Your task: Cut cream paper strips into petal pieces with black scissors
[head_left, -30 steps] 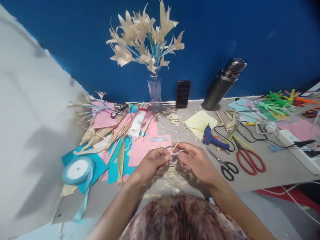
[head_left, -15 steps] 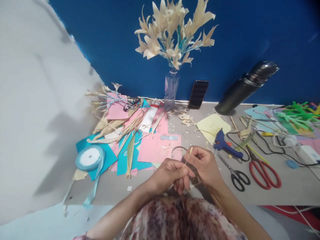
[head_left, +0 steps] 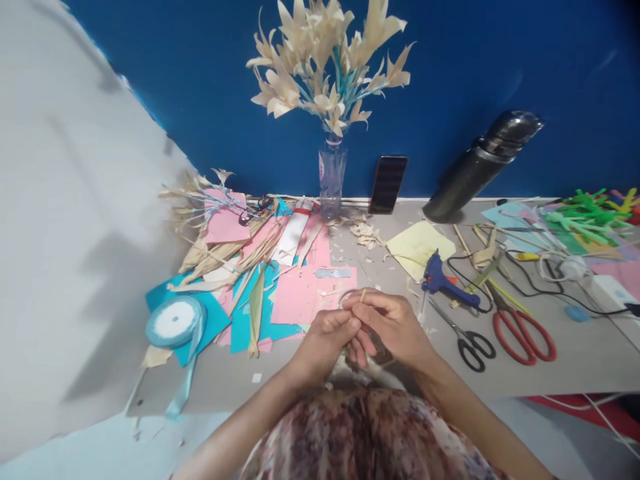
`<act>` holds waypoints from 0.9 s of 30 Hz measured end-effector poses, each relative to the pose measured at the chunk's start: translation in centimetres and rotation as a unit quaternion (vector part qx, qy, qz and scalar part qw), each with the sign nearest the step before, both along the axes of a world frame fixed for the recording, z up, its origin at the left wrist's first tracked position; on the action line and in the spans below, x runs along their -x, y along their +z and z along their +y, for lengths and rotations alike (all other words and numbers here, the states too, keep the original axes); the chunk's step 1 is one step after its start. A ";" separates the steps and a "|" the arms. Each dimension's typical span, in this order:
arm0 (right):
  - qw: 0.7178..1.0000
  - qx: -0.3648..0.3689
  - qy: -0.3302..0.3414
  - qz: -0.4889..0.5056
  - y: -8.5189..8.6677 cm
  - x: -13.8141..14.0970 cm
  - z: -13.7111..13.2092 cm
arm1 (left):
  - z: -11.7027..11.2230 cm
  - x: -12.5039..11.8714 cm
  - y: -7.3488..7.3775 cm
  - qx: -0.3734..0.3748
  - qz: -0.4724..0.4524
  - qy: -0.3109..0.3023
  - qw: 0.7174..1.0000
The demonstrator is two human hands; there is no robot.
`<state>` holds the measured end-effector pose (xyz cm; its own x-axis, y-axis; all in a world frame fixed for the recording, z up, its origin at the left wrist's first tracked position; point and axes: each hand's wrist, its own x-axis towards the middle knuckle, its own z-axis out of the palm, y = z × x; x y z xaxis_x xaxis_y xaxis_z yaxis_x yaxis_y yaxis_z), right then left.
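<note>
Near the front of the table, my left hand (head_left: 330, 340) and my right hand (head_left: 395, 327) meet, fingertips touching. A thin pale yellowish strip (head_left: 363, 294) pokes up from the right fingers, which pinch it. My left thumb and forefinger are pressed together where the strip's lower part is hidden; its other fingers curl beneath. Just behind the hands lie a thin ring-like hoop (head_left: 342, 295) and pink paper (head_left: 290, 297). To the right of my right hand are a blue glue gun (head_left: 447, 283) and black-handled scissors (head_left: 473, 347).
Red-handled scissors (head_left: 525, 333) and a power cable lie at right. A dark flask (head_left: 475, 170), a phone (head_left: 389, 185) and a bottle of pale husk flowers (head_left: 331, 177) stand along the blue wall. Left are a ribbon spool (head_left: 175, 321) and dried husks (head_left: 220, 257).
My hands have drawn closer together, and the right fingers have moved down over the strip, so less of it shows. The whole view has shifted slightly.
</note>
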<state>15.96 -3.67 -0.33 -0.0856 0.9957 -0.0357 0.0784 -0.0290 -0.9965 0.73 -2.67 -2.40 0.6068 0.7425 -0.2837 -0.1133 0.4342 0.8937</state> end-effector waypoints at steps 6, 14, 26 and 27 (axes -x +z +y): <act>0.996 0.039 0.017 0.082 -0.5 -0.6 -0.3 | -0.5 -0.2 -0.3 0.012 0.002 -0.044 0.999; 0.994 0.085 -0.031 0.062 -0.7 -0.7 -1.0 | -0.1 0.4 0.9 -0.034 0.092 -0.137 0.986; 0.987 0.010 0.021 -0.158 0.6 -0.7 -1.6 | 1.8 1.5 4.0 -0.292 0.270 -0.019 0.917; 0.988 0.005 0.020 -0.155 0.7 -0.9 -1.7 | 1.8 1.6 4.0 -0.290 0.275 -0.007 0.917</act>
<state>16.83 -5.39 0.33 -0.1087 0.9912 -0.0759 0.3810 -0.0289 -0.9241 -0.86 -0.85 1.62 0.5005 0.8588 -0.1093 0.4248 -0.1337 0.8953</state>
